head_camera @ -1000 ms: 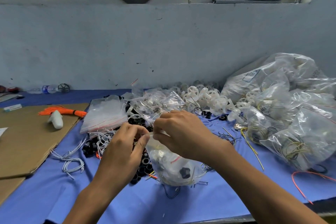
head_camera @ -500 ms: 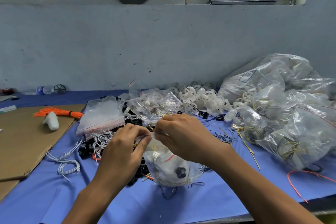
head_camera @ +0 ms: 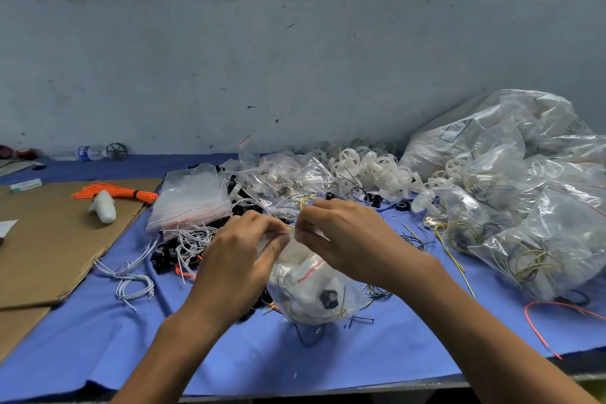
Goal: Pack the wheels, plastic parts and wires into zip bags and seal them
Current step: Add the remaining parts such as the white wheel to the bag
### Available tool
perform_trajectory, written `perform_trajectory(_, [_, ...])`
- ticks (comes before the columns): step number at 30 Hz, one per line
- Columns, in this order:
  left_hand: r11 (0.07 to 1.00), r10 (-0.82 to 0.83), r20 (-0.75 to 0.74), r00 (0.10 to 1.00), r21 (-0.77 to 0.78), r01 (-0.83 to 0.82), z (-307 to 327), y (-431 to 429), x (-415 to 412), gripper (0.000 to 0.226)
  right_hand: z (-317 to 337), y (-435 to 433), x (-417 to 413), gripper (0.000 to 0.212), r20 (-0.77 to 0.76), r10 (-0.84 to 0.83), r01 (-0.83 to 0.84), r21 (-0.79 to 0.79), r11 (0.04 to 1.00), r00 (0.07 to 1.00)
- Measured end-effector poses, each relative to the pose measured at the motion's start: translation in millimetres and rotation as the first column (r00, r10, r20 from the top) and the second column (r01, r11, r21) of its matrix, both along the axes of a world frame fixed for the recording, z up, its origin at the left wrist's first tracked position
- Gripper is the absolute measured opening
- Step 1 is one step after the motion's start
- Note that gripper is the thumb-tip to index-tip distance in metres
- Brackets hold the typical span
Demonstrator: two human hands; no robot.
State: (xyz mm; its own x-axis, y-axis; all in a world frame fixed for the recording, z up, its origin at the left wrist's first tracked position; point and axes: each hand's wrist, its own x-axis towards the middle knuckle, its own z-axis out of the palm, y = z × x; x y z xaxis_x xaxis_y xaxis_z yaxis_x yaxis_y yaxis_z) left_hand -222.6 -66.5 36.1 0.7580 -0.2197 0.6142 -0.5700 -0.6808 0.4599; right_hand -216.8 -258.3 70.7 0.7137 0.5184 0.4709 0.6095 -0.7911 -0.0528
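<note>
On the blue table (head_camera: 229,354) the filled zip bag (head_camera: 308,292) has barely shifted in the last second: bottom on the table near its front edge, mouth up, long axis roughly vertical. Left hand (head_camera: 239,256) and right hand (head_camera: 347,239) stay at the mouth, fingers (head_camera: 278,241) pinching it side by side. Sealing looks underway, not finished.

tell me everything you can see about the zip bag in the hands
The bag is clear, thin plastic with a red stripe near its top. It bulges with white plastic parts, a black knob and thin yellow wires. It stands upright, its bottom on the blue cloth. The left hand and right hand pinch its mouth side by side; fingers hide whether it is sealed.
</note>
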Motion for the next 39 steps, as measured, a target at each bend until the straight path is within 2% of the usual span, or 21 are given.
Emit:
perform_trajectory(4, [0.999, 0.018, -0.034, 0.999, -0.027, -0.019, -2.3, 6.2, 2.3, 0.003, 2.5, -17.9, -0.6, 0.028, -0.102, -0.034, 0.041, 0.064, 0.997, 0.994])
perform_trajectory(9, [0.996, 0.017, -0.101, 0.995, -0.08, -0.026, -6.9, 14.4, 4.3, 0.007, 1.5, -45.2, -4.6, 0.009, -0.191, -0.049, 0.09, 0.211, 0.973, 0.98])
perform_trajectory(12, [0.996, 0.006, -0.133, 0.991, -0.09, -0.018, -8.0, 14.5, 4.6, 0.008, -2.5, -51.3, -7.4, 0.005, -0.224, -0.038, 0.11, 0.321, 0.941, 0.974])
perform_trajectory(19, [0.998, 0.014, -0.109, 0.994, -0.058, -0.021, -2.3, 8.0, 0.0, 0.005, -26.4, -46.4, -15.6, 0.01, -0.208, 0.006, 0.131, 0.639, 0.758, 0.978])
perform_trajectory(22, [0.999, -0.033, -0.063, 0.998, 0.0, 0.033, 8.6, -8.8, -6.9, 0.018, -35.2, -31.6, -23.2, 0.013, -0.158, -0.043, 0.139, 0.673, 0.727, 0.986])
perform_trajectory(24, [0.996, -0.088, -0.021, 0.996, 0.023, 0.089, 14.8, -22.5, -10.7, 0.016, -41.1, -20.4, -31.6, 0.008, -0.128, -0.086, 0.152, 0.705, 0.693, 0.988])
perform_trajectory(27, [0.987, -0.159, 0.041, 0.986, 0.043, 0.158, 14.5, -35.4, -17.4, 0.014, -54.8, -5.5, -49.9, 0.007, -0.105, -0.1, 0.144, 0.788, 0.598, 0.989])
perform_trajectory(32, [0.984, -0.145, 0.135, 0.98, 0.12, 0.129, 2.2, -36.9, -25.4, 0.007, -75.2, 9.1, -70.1, 0.011, -0.124, -0.143, 0.175, 0.879, 0.444, 0.982])
perform_trajectory(39, [0.991, -0.123, 0.111, 0.986, 0.062, 0.117, -1.1, -30.8, -25.8, 0.004, -78.3, 22.2, -72.1, 0.005, -0.103, -0.132, 0.147, 0.91, 0.388, 0.986])
